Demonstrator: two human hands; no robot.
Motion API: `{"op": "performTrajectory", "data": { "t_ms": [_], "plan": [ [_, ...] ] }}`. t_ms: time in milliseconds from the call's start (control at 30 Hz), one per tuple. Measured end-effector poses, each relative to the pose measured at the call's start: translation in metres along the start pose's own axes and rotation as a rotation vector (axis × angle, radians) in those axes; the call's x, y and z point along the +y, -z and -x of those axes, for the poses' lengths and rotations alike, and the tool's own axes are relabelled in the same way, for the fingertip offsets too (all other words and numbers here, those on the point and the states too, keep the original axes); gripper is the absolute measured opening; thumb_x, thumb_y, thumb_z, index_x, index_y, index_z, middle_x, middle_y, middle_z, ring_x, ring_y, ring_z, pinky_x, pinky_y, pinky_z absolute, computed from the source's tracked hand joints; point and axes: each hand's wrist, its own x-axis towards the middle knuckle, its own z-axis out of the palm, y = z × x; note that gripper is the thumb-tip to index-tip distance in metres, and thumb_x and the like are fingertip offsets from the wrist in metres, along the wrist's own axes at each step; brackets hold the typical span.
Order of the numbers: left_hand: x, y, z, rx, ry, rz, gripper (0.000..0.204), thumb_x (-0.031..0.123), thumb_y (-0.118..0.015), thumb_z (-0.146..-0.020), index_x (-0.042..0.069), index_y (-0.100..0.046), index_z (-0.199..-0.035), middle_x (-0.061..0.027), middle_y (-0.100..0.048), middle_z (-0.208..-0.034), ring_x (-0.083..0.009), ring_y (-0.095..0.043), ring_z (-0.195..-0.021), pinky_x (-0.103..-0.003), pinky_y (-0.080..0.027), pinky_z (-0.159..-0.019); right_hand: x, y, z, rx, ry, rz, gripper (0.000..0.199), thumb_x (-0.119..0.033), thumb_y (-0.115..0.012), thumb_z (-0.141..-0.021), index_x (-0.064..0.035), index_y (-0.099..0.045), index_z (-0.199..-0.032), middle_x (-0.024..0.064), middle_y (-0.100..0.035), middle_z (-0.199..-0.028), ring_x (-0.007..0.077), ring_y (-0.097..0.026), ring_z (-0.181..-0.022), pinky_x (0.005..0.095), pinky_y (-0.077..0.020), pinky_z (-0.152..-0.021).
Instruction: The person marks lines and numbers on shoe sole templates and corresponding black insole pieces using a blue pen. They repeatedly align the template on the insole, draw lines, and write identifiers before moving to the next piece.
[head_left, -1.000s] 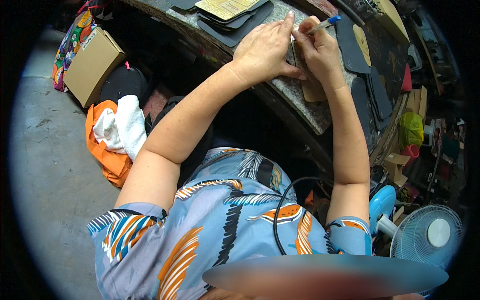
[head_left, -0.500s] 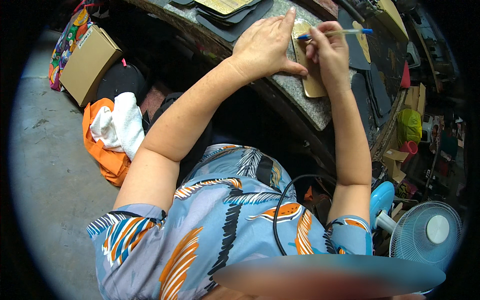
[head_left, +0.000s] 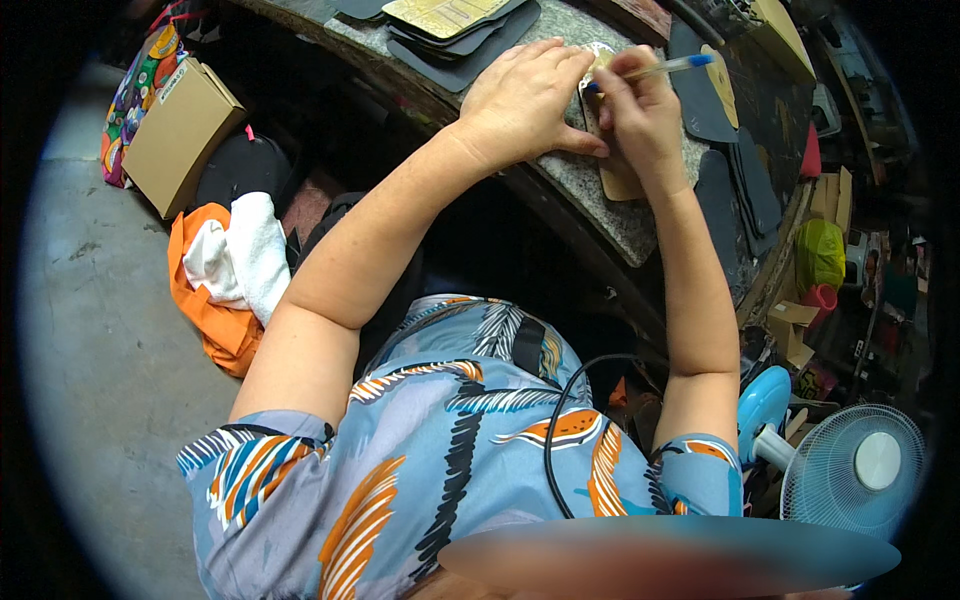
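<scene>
Since earlier frame, right hand (head_left: 638, 105) shifted left over template (head_left: 621, 181). Stone slab (head_left: 626, 226) beneath. Left hand (head_left: 525, 100) spread flat, thumb at template's left edge. Template between hands, middle hidden by right hand. Right fingers pinch pen (head_left: 688, 64), tip hard to make out.

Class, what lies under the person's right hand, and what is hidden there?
Under the right hand, which holds a pen, is a flat tan piece on a speckled slab. The piece's near end shows; the hand covers part of the rest, so anything there cannot be seen.
</scene>
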Motion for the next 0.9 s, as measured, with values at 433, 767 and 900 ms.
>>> {"op": "performTrajectory", "data": {
  "t_ms": [433,767,900],
  "plan": [
    [0.002,0.002,0.000,-0.073,-0.002,-0.056,0.089,0.061,-0.075,-0.065,0.004,-0.052,-0.130,-0.0189,-0.049,-0.135,-0.0327,-0.042,-0.131,-0.041,-0.032,-0.110,0.000,0.000,0.004,0.018,-0.032,-0.066,0.008,-0.012,-0.059,-0.094,-0.0093,-0.053,-0.090,-0.0029,-0.054,-0.071,0.0029,-0.049,-0.053,0.0174,-0.0356,-0.046],
    [0.002,0.001,0.003,-0.093,-0.030,-0.094,0.110,0.075,-0.070,-0.058,-0.002,-0.047,-0.133,-0.0202,-0.051,-0.133,-0.0312,-0.043,-0.131,-0.040,-0.030,-0.111,-0.001,0.000,0.010,-0.043,0.316,0.290,0.009,-0.006,-0.062,-0.091,-0.0077,-0.054,-0.092,-0.0005,-0.056,-0.074,0.0038,-0.051,-0.059,0.0196,-0.0402,-0.050],
    [0.002,0.001,0.003,-0.067,-0.036,-0.095,0.110,0.075,-0.069,-0.058,-0.002,-0.047,-0.133,-0.0205,-0.051,-0.133,-0.0313,-0.042,-0.131,-0.039,-0.030,-0.112,-0.003,0.006,0.014,-0.030,-0.221,-0.184,0.008,-0.011,-0.060,-0.094,-0.0081,-0.053,-0.096,0.0005,-0.062,-0.079,0.0039,-0.053,-0.058,0.0170,-0.0379,-0.049]
  ]
}}
